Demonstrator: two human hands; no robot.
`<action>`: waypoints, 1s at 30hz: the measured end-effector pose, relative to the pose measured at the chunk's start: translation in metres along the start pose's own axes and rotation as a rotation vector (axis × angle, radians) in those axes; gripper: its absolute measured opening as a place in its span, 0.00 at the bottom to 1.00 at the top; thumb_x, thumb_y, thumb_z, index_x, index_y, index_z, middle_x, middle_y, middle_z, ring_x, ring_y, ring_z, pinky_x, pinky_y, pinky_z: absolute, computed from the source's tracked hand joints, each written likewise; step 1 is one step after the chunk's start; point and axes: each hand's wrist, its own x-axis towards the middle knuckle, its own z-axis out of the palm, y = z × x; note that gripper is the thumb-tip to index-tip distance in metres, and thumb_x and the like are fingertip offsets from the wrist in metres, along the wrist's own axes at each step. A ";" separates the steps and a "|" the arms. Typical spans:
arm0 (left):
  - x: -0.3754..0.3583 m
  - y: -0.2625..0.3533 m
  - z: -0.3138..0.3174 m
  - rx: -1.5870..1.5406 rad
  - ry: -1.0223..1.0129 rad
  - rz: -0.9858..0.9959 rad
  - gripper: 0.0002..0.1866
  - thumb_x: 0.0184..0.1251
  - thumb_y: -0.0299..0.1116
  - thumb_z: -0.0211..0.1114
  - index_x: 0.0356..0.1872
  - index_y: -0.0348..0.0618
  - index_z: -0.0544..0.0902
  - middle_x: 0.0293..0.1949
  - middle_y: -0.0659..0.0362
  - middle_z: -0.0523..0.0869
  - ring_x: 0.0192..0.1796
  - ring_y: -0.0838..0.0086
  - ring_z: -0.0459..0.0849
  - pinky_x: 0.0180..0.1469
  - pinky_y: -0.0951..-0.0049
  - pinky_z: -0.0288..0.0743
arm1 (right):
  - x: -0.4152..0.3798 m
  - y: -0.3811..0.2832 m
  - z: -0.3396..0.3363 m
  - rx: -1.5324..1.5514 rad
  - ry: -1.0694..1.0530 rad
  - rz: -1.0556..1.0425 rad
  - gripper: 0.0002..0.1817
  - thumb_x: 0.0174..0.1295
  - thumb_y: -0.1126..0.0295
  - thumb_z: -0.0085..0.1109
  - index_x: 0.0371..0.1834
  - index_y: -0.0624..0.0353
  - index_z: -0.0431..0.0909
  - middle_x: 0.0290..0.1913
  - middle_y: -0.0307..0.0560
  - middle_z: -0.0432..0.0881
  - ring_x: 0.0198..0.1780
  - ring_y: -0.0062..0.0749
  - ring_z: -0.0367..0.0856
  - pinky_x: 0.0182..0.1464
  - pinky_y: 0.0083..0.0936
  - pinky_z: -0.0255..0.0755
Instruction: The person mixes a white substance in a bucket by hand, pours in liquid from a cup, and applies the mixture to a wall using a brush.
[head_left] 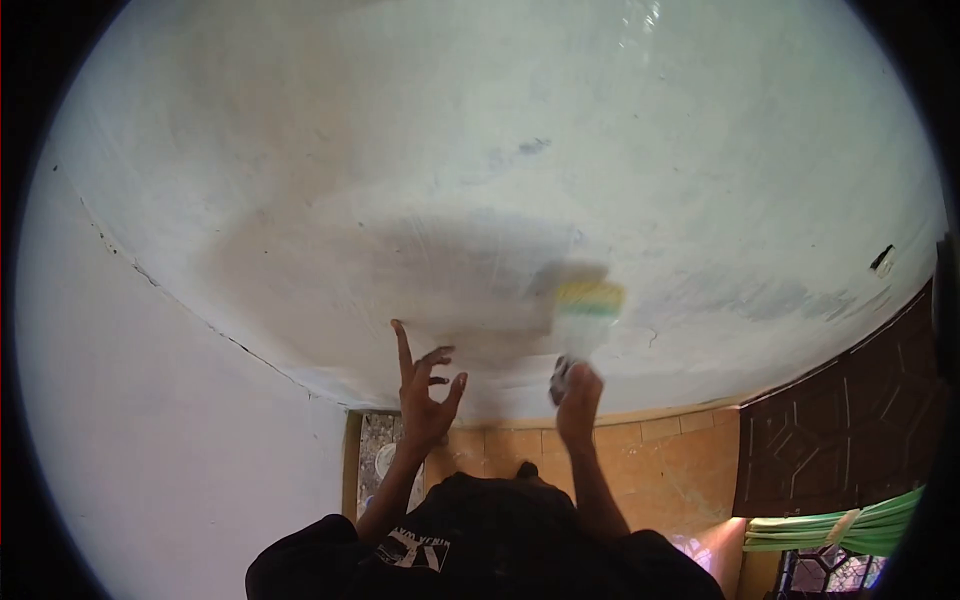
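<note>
My right hand [578, 398] is wrapped round the handle of a wide flat hand tool [588, 315], raised in front of the wall. The tool's broad head has a yellow and green band at its far end and a whitish part below, all smeared by motion. A dark shadow falls on the pale wall [300, 150] beside that head. My left hand [428, 405] is open and empty, index finger stretched up over the wall surface and the other fingers loosely bent. Grey smudges [770, 295] mark the wall to the right.
A cracked corner line [215, 328] separates this wall from another pale wall [180, 430] on the left. Orange tiles [660, 465] cover the floor below. At the lower right are a dark carved wooden panel [830, 420] and a green curtain [880, 525]. A white container [386, 460] stands at the lower left.
</note>
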 end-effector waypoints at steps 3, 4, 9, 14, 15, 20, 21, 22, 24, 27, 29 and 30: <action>0.001 0.008 0.015 0.014 0.070 0.039 0.23 0.57 0.22 0.68 0.56 0.42 0.76 0.76 0.45 0.44 0.52 0.66 0.82 0.39 0.73 0.81 | 0.039 -0.049 -0.012 -0.014 0.040 -0.018 0.23 0.75 0.51 0.39 0.29 0.57 0.68 0.18 0.30 0.61 0.17 0.12 0.55 0.18 0.15 0.48; 0.001 0.010 0.020 0.016 0.098 0.048 0.24 0.57 0.21 0.68 0.56 0.42 0.75 0.76 0.45 0.44 0.52 0.67 0.81 0.39 0.74 0.81 | 0.049 -0.055 -0.016 -0.031 0.028 -0.048 0.23 0.75 0.51 0.39 0.29 0.57 0.67 0.18 0.31 0.62 0.18 0.12 0.55 0.19 0.15 0.48; 0.004 0.013 0.034 0.034 0.167 0.013 0.23 0.57 0.20 0.67 0.56 0.42 0.75 0.76 0.47 0.44 0.51 0.68 0.80 0.39 0.75 0.80 | 0.035 0.006 -0.045 -0.014 -0.044 0.090 0.24 0.75 0.50 0.39 0.22 0.53 0.59 0.18 0.30 0.58 0.16 0.14 0.53 0.17 0.16 0.47; 0.003 0.009 0.037 0.047 0.261 -0.004 0.20 0.58 0.20 0.66 0.53 0.40 0.76 0.75 0.48 0.46 0.49 0.70 0.80 0.37 0.76 0.80 | 0.000 0.018 -0.064 0.027 -0.045 0.174 0.24 0.75 0.52 0.40 0.23 0.53 0.60 0.16 0.30 0.57 0.15 0.14 0.53 0.17 0.16 0.46; 0.004 0.009 0.038 0.055 0.273 0.000 0.20 0.58 0.20 0.66 0.52 0.39 0.76 0.75 0.48 0.47 0.49 0.70 0.80 0.37 0.76 0.80 | 0.007 0.003 -0.066 0.039 -0.048 0.150 0.24 0.75 0.52 0.40 0.22 0.54 0.60 0.16 0.29 0.56 0.15 0.13 0.53 0.17 0.16 0.45; 0.006 0.008 0.044 0.107 0.325 0.048 0.18 0.58 0.19 0.65 0.50 0.40 0.77 0.75 0.48 0.49 0.48 0.71 0.80 0.35 0.78 0.79 | 0.055 -0.048 -0.074 0.027 -0.138 0.023 0.23 0.75 0.51 0.40 0.24 0.54 0.61 0.19 0.31 0.59 0.17 0.14 0.53 0.17 0.16 0.45; 0.006 0.012 0.046 0.104 0.335 0.038 0.17 0.59 0.18 0.64 0.50 0.41 0.77 0.75 0.48 0.50 0.49 0.71 0.80 0.35 0.78 0.78 | 0.058 -0.049 -0.076 0.026 -0.161 0.015 0.23 0.75 0.51 0.40 0.25 0.54 0.61 0.19 0.31 0.59 0.17 0.14 0.53 0.17 0.16 0.45; 0.006 0.013 0.048 0.101 0.349 0.030 0.17 0.59 0.18 0.63 0.49 0.43 0.76 0.74 0.48 0.51 0.49 0.72 0.80 0.35 0.78 0.77 | 0.059 -0.039 -0.080 0.054 -0.164 0.027 0.23 0.75 0.51 0.40 0.25 0.54 0.61 0.19 0.31 0.59 0.17 0.14 0.53 0.17 0.16 0.46; 0.007 0.014 0.051 0.108 0.367 0.036 0.17 0.60 0.18 0.62 0.50 0.42 0.76 0.74 0.48 0.52 0.49 0.71 0.79 0.36 0.78 0.78 | 0.059 -0.007 -0.086 0.112 -0.171 0.046 0.23 0.75 0.50 0.40 0.26 0.54 0.62 0.18 0.30 0.59 0.17 0.13 0.53 0.17 0.16 0.46; 0.007 0.015 0.056 0.120 0.388 0.020 0.19 0.60 0.18 0.62 0.52 0.42 0.74 0.74 0.49 0.51 0.51 0.70 0.78 0.39 0.76 0.78 | 0.030 0.010 -0.095 0.017 -0.172 0.167 0.23 0.74 0.49 0.40 0.27 0.55 0.62 0.17 0.30 0.59 0.16 0.13 0.54 0.17 0.15 0.48; 0.007 0.016 0.061 0.137 0.425 0.031 0.21 0.60 0.18 0.63 0.55 0.42 0.72 0.74 0.50 0.52 0.53 0.69 0.77 0.42 0.74 0.78 | 0.017 0.017 -0.102 0.064 -0.197 0.211 0.23 0.74 0.49 0.42 0.27 0.56 0.64 0.17 0.30 0.60 0.16 0.13 0.55 0.18 0.15 0.49; 0.006 0.016 0.063 0.136 0.428 0.056 0.22 0.59 0.19 0.64 0.55 0.42 0.72 0.73 0.48 0.51 0.55 0.67 0.76 0.44 0.72 0.78 | 0.020 0.013 -0.100 0.042 -0.198 0.166 0.23 0.74 0.49 0.42 0.27 0.56 0.64 0.17 0.30 0.60 0.16 0.12 0.56 0.18 0.15 0.49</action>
